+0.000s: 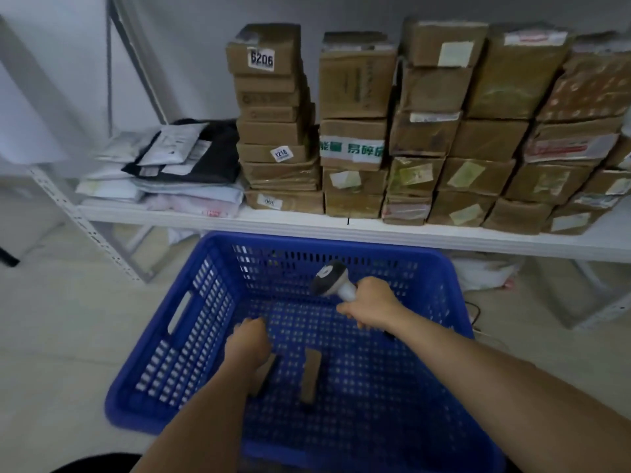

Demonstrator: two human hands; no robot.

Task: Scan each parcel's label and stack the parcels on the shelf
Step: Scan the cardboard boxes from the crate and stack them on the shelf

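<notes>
Head view blurs the left hand (pixel 247 341), reaching down onto a small parcel (pixel 264 373) in the blue crate (pixel 191 322); its grip is unclear. Right hand (pixel 370 303) grasps the scanner (pixel 333 279), raised above another parcel (pixel 310 375).

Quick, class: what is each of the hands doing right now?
Left hand: reaching onto a small parcel; grip cannot be told.
Right hand: holding the scanner.

Hidden and cut-off parts in the head view

The left hand (pixel 247 344) covers most of a small brown cardboard parcel (pixel 264 373) in the blue plastic slotted basket (pixel 191 322), whose near rim leaves the bottom edge. The brown stacked cartons (pixel 580 97) at upper right are cut off, their labels blurred.
</notes>
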